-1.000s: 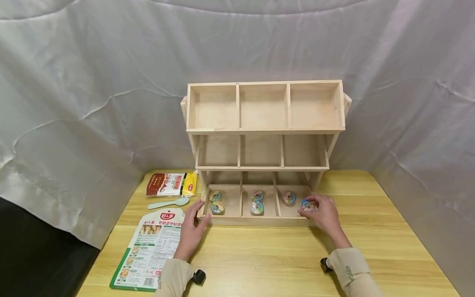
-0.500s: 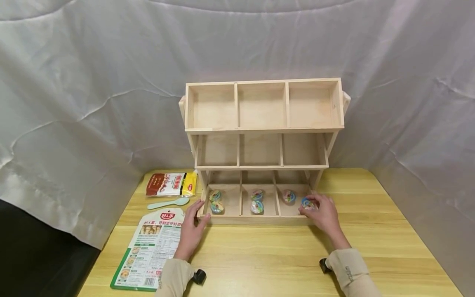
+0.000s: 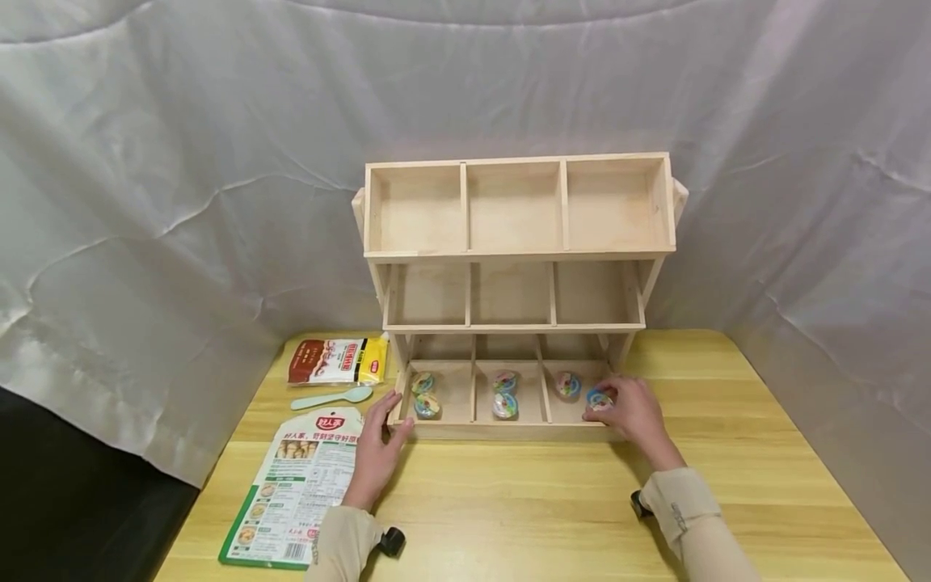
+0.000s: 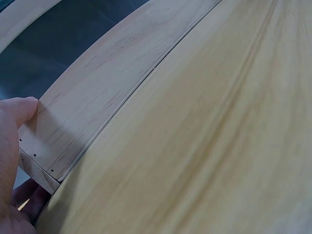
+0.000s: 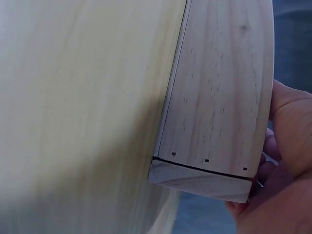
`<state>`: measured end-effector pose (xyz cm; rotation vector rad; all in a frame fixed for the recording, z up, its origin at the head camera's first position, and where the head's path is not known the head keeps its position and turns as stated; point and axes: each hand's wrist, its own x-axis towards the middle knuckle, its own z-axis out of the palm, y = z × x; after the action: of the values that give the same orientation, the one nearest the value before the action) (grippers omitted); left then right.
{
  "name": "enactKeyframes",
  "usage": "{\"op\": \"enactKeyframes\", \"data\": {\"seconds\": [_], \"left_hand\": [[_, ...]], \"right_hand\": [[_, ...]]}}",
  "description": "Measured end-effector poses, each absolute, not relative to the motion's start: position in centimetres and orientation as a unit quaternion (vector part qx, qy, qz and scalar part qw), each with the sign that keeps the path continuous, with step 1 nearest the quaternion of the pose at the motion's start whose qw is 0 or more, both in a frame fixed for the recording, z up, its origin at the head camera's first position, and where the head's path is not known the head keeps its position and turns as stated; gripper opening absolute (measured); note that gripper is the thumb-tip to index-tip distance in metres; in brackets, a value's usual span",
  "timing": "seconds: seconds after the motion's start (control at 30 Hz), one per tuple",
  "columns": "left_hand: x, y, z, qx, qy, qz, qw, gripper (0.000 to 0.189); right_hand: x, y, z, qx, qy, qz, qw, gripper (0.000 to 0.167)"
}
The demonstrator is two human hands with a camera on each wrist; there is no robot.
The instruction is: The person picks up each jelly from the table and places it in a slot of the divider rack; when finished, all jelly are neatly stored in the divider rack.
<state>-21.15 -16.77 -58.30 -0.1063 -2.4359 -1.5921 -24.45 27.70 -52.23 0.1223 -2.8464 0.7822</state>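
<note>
A three-tier wooden shelf point(image 3: 520, 257) stands at the back of the table. My left hand point(image 3: 374, 457) holds the left front corner of its bottom tray, and in the left wrist view the thumb lies against the front board point(image 4: 92, 92). At the tray's right end, my right hand point(image 3: 636, 416) pinches a small jelly cup point(image 3: 600, 399) with a blue-rimmed lid, partly covered by the fingers. Another jelly cup point(image 3: 567, 385) sits behind it in the right compartment. The right wrist view shows the thumb over the board's top edge; the cup is hidden there.
The middle compartment holds two jelly cups point(image 3: 505, 406), the left one two more jelly cups point(image 3: 427, 406). On the table's left lie a red, white and yellow packet point(image 3: 338, 360), a pale green spoon point(image 3: 330, 398) and a large white-and-green food bag point(image 3: 291, 493). Grey curtain surrounds the table.
My right hand and forearm have shifted slightly at the tray's right end, the fingers still on the jelly cup. The left hand stays at the corner.
</note>
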Motion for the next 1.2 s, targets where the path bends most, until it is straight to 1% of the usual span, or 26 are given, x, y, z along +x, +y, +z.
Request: {"op": "enactKeyframes", "data": {"seconds": [0.37,0.57,0.83,1.2], "left_hand": [[-21.1,-16.7,-58.0,-0.041,-0.833,-0.539,0.119,0.055],[-21.0,-16.7,-57.9,-0.043,-0.832,-0.541,0.115,0.056],[-21.0,-16.8,-58.0,-0.041,-0.836,-0.534,0.119,0.055],[-21.1,-16.6,-58.1,-0.035,-0.833,-0.541,0.114,0.054]], "right_hand": [[-25.0,27.6,-52.1,0.057,-0.963,0.248,0.088,0.058],[-25.4,27.6,-52.2,0.049,-0.966,0.242,0.072,0.062],[-25.9,27.1,-52.5,0.054,-0.969,0.229,0.079,0.065],[-25.6,27.7,-52.6,0.046,-0.966,0.249,0.057,0.075]]}}
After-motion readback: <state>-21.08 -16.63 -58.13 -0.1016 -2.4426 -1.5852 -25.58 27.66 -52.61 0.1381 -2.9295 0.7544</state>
